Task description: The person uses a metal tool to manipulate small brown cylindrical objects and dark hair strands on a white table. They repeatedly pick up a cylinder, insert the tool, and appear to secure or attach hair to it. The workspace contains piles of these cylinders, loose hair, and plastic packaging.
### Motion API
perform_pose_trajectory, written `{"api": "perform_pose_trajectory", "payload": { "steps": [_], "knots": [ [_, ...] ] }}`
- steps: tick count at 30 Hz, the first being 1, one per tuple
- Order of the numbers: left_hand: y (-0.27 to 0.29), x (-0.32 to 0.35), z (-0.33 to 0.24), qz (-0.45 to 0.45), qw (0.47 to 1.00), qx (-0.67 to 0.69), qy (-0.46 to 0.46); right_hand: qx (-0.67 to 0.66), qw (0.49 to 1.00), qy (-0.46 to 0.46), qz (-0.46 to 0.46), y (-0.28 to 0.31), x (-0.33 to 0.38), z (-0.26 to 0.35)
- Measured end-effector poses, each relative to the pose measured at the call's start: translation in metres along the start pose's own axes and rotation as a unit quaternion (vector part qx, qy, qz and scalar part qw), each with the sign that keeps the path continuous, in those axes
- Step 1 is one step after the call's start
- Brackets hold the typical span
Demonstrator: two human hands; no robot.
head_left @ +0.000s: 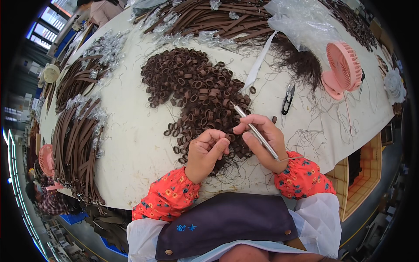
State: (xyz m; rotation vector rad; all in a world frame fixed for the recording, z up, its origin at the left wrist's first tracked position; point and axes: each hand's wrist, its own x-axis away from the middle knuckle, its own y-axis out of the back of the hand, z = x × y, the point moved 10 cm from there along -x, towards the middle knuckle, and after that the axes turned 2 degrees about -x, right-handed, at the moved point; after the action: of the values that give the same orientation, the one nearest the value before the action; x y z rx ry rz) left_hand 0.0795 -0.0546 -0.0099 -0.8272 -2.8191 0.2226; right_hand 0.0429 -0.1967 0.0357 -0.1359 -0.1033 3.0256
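My right hand (264, 136) is closed around a slim silver pen-shaped tool (256, 132). Its fine tip points up and away to the left, and a thin cord trails from its lower end. Close by on the left, my left hand (204, 153) pinches thumb and forefinger together; what they hold, if anything, I cannot make out. A small brown loop (230, 137) shows right beside those fingertips. Both hands are over the near end of a large heap of brown strap loops (192, 83), where loose dark threads lie.
Black thread snips (288, 99) and a pink fan (342, 70) stand to the right on the white-covered table (131, 144). Brown straps (76, 148) lie in bundles at left, with more straps (218, 17) and clear plastic (301, 22) at the back. A dark thread pile (301, 61) sits near the fan.
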Motion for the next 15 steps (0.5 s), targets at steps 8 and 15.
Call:
{"api": "perform_pose_trajectory", "payload": {
  "steps": [8, 15],
  "knots": [
    [0.003, -0.001, -0.003, -0.005, 1.0, -0.015, -0.003, -0.014, 0.989, 0.134, 0.068, 0.005, 0.0, 0.026],
    [0.004, -0.002, -0.003, -0.009, 1.0, -0.012, -0.01, 0.011, 0.989, 0.129, 0.066, 0.003, -0.001, 0.023]
  ]
}}
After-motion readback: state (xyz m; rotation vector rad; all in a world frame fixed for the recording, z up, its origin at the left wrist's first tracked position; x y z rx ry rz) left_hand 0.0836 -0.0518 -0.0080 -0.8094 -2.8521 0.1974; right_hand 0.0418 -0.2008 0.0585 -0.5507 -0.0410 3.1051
